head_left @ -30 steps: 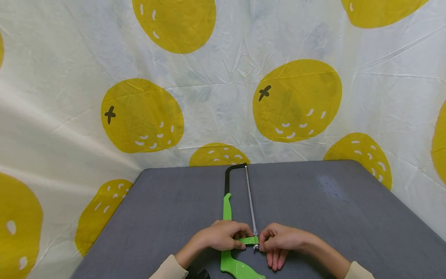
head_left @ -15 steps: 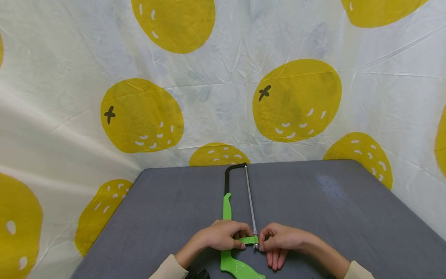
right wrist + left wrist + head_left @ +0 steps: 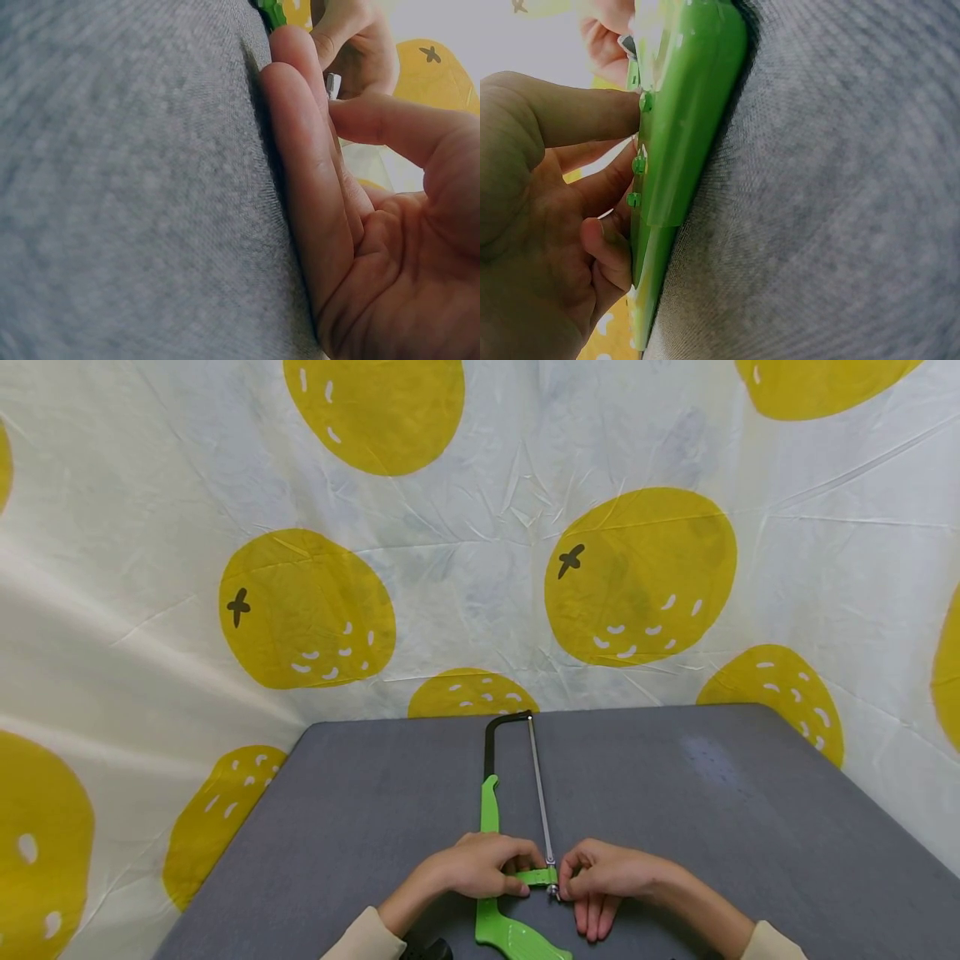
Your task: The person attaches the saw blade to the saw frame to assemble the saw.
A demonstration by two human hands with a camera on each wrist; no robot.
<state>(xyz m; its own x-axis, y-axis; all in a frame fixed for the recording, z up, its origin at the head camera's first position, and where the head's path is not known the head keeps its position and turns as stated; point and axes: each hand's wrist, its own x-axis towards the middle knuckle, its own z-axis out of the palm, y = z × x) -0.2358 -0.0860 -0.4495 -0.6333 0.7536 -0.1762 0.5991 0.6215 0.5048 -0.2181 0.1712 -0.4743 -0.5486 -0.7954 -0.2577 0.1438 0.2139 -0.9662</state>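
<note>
"What lies on the grey bench [image 3: 637,793]?"

"A green-and-black hacksaw [image 3: 489,814], its handle [image 3: 517,937] nearest the person, blade [image 3: 539,785] on the right side."

"And the hands?"

"The left grip [image 3: 486,865] holds the green frame [image 3: 682,120]. The right grip [image 3: 609,874] pinches a silver wing nut [image 3: 552,891] just past the blade's near end; its lower fingers are straight. Behind hangs white cloth [image 3: 465,585] with yellow fruit shapes."
</note>
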